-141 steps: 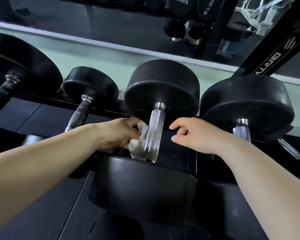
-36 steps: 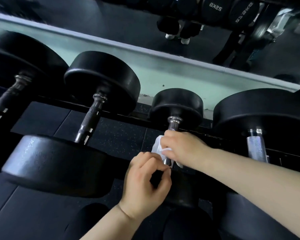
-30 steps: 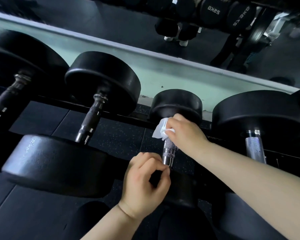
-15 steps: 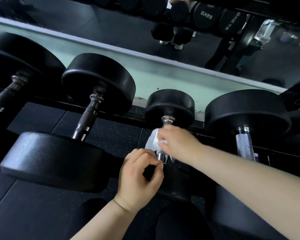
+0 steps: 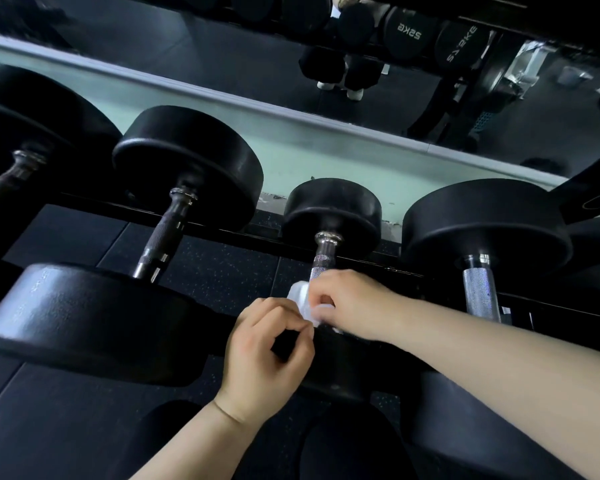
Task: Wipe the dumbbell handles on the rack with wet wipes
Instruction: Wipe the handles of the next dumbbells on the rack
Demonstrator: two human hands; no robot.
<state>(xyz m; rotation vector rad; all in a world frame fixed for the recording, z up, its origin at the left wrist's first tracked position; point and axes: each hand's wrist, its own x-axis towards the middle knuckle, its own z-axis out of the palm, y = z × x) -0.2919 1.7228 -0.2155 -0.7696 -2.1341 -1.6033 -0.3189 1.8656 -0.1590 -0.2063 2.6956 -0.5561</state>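
Observation:
A small black dumbbell (image 5: 331,206) lies on the rack, and the upper part of its knurled metal handle (image 5: 321,261) shows. My right hand (image 5: 355,303) wraps a white wet wipe (image 5: 300,299) around the lower part of that handle. Just below it, my left hand (image 5: 265,355) hovers over the dumbbell's near head with fingers curled and thumb meeting the fingertips; nothing visible in it. The handle's lower end is hidden by my hands.
Bigger black dumbbells lie on either side: one to the left (image 5: 187,168) with a dark handle (image 5: 163,237), one to the right (image 5: 485,223) with a shiny handle (image 5: 478,292). A mirror (image 5: 222,57) runs along the wall behind the rack.
Since several seconds ago I have moved to the smaller dumbbell and the wipe has passed from left hand to right. In the last second the right hand slid the wipe up, then back down the handle.

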